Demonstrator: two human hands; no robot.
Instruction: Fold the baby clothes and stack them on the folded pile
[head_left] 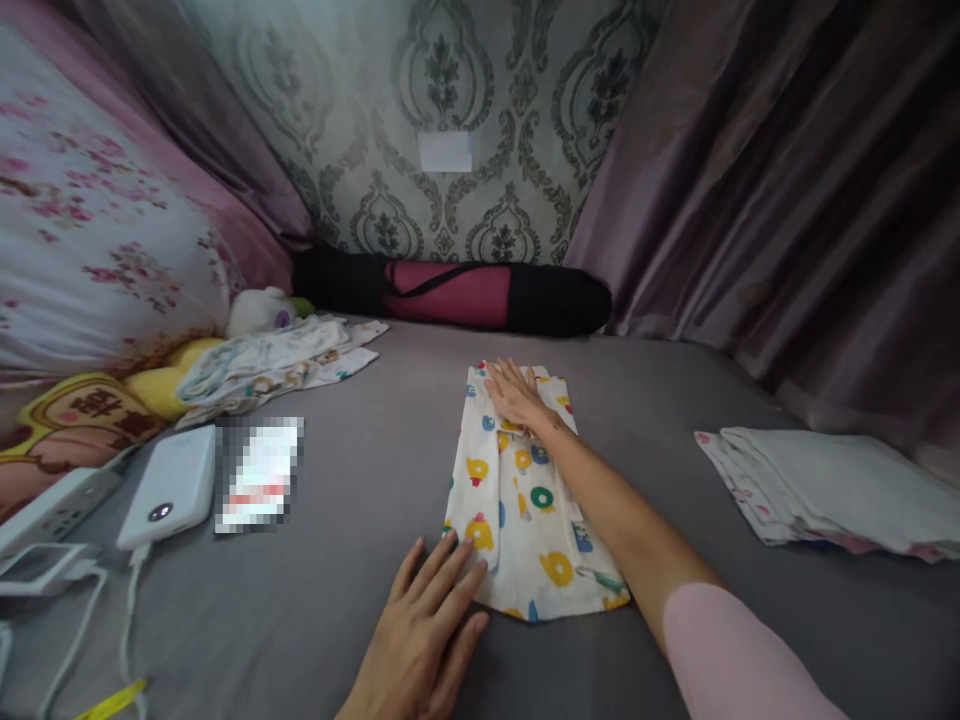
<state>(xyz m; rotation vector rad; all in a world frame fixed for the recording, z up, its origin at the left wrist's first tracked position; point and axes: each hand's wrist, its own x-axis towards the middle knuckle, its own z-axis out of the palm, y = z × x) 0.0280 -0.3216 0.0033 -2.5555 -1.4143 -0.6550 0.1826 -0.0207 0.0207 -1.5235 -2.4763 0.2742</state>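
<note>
In front of me a white garment (525,540) printed with yellow ducks and coloured shapes lies folded into a long narrow strip, its side parts turned inward. My right hand (517,393) rests flat on its far end, fingers spread, and the forearm crosses over its right side. Near its lower left edge, my left hand (431,620) lies palm down, fingers stretched out, fingertips touching the cloth. Neither hand grips anything. The right forearm hides part of the garment's right edge.
To the right lies a stack of folded cloths (840,490). On the left are crumpled printed clothes (277,360), a white power bank (172,485) with cable, a power strip (60,510) and a blurred-out item (260,475). A black and red bag (450,293) lies along the wall.
</note>
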